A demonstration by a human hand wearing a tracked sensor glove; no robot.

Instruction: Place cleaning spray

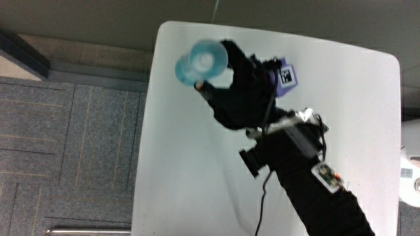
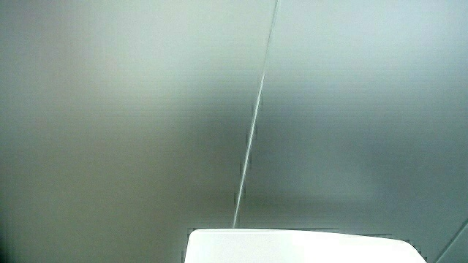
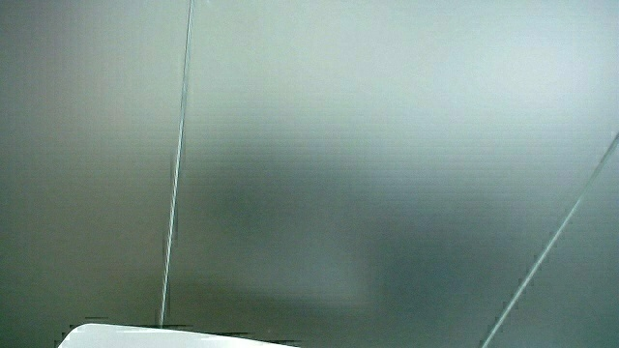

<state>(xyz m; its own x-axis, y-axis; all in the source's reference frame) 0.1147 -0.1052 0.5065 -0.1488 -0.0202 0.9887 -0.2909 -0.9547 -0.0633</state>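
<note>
While I look down through the main view, the hand (image 1: 239, 92) is curled around a pale blue cleaning spray (image 1: 201, 62), fingers closed on its body, holding it over the white worktop (image 1: 184, 170) close to a corner. I see the bottle end-on as a round blue shape at the fingertips; no label or writing on it is readable to me. A small patterned cube (image 1: 286, 75) sits on the glove's back, its black-and-white marking too small to read. Both side views give me only a pale wall above a strip of worktop edge.
</note>
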